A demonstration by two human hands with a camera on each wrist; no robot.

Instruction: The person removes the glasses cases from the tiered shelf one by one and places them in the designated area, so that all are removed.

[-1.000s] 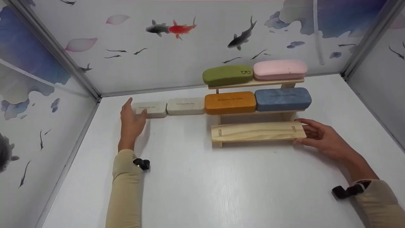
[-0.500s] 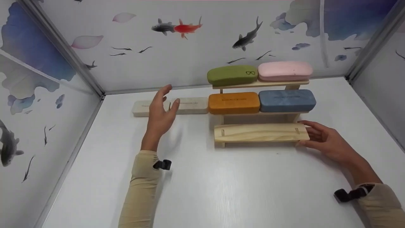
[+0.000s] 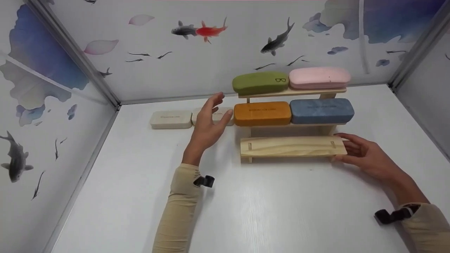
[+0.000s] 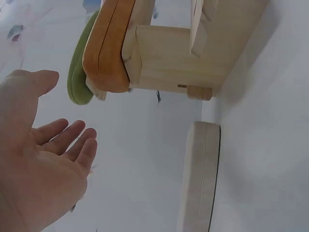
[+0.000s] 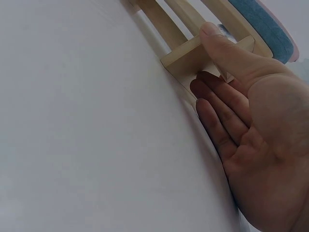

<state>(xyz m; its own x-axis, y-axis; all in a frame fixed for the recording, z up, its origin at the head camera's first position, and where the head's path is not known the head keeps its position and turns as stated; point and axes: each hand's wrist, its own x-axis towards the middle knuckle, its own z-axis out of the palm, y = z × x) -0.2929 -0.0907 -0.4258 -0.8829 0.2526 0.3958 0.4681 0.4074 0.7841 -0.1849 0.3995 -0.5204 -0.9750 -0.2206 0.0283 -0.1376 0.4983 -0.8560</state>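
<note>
A three-tier wooden rack (image 3: 291, 147) stands on the table, its lowest shelf bare. My right hand (image 3: 371, 156) holds that shelf's right end, thumb at the front and fingers behind; in the right wrist view the thumb (image 5: 222, 48) lies along the wood. An orange glasses case (image 3: 262, 114) and a blue glasses case (image 3: 321, 111) sit on the middle shelf. My left hand (image 3: 208, 128), fingers spread and palm bare in the left wrist view, is raised just left of the orange case. It partly covers one of two off-white glasses cases (image 3: 171, 119) lying left of the rack.
On the top shelf are a green glasses case (image 3: 260, 82) with a spectacles print and a pink glasses case (image 3: 320, 78). Printed panels with fish wall in the white table (image 3: 274, 211) at the back and both sides.
My left hand has moved right, from the far-left off-white case across to beside the orange case. My right hand stays at the rack's end. The whole view has shifted slightly.
</note>
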